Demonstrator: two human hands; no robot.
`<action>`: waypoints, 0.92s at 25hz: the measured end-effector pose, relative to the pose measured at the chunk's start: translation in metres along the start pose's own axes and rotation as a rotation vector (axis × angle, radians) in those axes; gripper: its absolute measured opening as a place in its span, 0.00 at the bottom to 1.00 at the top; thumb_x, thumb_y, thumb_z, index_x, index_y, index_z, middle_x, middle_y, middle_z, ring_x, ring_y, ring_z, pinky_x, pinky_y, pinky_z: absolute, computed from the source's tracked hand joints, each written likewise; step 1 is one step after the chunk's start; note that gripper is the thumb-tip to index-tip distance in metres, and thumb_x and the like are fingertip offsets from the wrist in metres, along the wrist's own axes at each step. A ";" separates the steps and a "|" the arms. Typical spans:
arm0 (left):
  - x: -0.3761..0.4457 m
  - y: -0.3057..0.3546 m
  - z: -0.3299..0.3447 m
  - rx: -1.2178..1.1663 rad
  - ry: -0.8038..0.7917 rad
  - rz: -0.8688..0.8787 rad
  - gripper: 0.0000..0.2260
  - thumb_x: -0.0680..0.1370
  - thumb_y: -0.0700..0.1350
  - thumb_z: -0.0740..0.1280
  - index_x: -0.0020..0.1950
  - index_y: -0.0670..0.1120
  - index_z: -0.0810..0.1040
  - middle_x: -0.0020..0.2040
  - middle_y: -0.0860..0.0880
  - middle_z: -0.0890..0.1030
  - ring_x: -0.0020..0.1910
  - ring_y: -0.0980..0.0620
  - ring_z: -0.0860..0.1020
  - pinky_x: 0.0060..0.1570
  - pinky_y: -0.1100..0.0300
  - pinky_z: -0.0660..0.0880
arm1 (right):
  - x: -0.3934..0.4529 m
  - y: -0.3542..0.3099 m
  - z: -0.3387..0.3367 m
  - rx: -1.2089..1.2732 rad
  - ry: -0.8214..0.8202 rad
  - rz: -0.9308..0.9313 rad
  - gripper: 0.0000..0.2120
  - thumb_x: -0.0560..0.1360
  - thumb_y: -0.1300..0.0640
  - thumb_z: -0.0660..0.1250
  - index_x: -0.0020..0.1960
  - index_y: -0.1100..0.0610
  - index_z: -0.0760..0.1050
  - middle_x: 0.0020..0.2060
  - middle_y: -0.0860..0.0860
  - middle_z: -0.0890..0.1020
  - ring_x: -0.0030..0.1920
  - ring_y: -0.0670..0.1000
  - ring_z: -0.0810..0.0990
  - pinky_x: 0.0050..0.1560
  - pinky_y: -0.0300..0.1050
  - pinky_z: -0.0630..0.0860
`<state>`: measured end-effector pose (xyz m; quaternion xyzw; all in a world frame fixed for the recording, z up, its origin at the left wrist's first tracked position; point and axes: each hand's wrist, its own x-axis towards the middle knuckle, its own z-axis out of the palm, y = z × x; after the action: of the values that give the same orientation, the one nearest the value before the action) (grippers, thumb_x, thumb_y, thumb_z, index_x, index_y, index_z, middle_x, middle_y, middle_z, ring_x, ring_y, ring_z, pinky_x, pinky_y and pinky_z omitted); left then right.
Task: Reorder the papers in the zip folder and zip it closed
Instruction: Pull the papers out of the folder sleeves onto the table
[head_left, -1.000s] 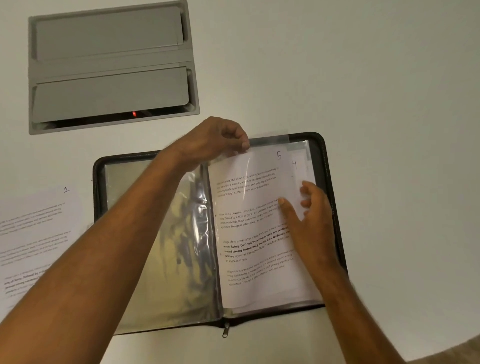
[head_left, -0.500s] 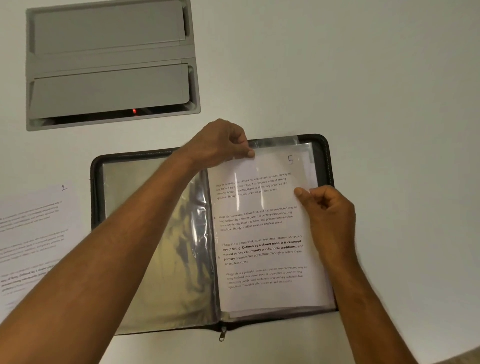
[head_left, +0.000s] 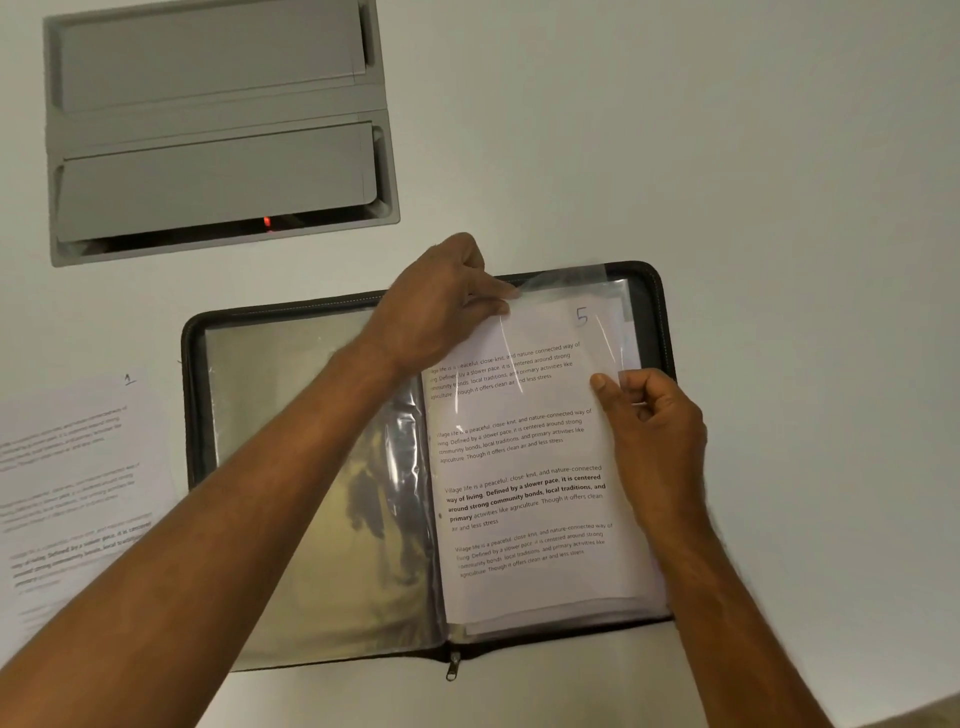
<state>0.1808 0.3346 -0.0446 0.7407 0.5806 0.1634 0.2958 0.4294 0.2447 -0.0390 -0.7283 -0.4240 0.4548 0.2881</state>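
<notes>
A black zip folder (head_left: 193, 364) lies open on the white table, clear plastic sleeves inside. On its right half sits a printed paper marked 5 (head_left: 524, 457), partly inside a clear sleeve (head_left: 582, 280). My left hand (head_left: 441, 306) pinches the top edge of that sleeve near the spine. My right hand (head_left: 649, 415) pinches the right edge of the paper marked 5, fingers curled. More sheets lie stacked beneath it. The left half holds empty shiny sleeves (head_left: 322, 467). The zip pull (head_left: 453, 670) hangs at the folder's near edge. A paper marked 1 (head_left: 78, 478) lies loose on the table to the left.
A grey recessed cable hatch (head_left: 218, 130) with two flaps and a red light is set in the table at the far left. Bare white table surrounds the folder at the right and far side.
My right hand went from flat fingers on the page to pinching its right edge. The paper marked 5 shifted right, covering the sheet marked 4. My left hand kept its pinch on the sleeve top.
</notes>
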 end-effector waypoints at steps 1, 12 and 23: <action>-0.001 0.000 0.000 0.001 0.012 0.014 0.13 0.79 0.47 0.72 0.63 0.52 0.84 0.44 0.51 0.73 0.43 0.53 0.72 0.39 0.62 0.64 | 0.000 0.001 0.000 0.000 0.002 0.001 0.09 0.80 0.48 0.71 0.52 0.54 0.79 0.44 0.43 0.85 0.41 0.38 0.84 0.35 0.30 0.78; 0.004 0.014 -0.022 -0.026 -0.055 -0.035 0.05 0.79 0.49 0.73 0.51 0.50 0.85 0.47 0.55 0.80 0.43 0.59 0.75 0.45 0.63 0.73 | 0.000 0.006 0.000 -0.014 0.044 -0.012 0.10 0.79 0.47 0.71 0.53 0.54 0.79 0.44 0.44 0.85 0.41 0.38 0.85 0.35 0.31 0.79; 0.026 0.020 -0.029 -0.153 -0.483 -0.361 0.17 0.80 0.61 0.66 0.47 0.51 0.88 0.22 0.60 0.73 0.24 0.65 0.71 0.37 0.62 0.65 | -0.005 0.003 -0.006 0.072 0.024 0.003 0.08 0.80 0.51 0.70 0.53 0.56 0.78 0.44 0.42 0.85 0.41 0.39 0.85 0.36 0.33 0.80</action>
<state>0.1863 0.3633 -0.0125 0.6185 0.6018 -0.0290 0.5045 0.4350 0.2389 -0.0371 -0.7235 -0.4030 0.4613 0.3185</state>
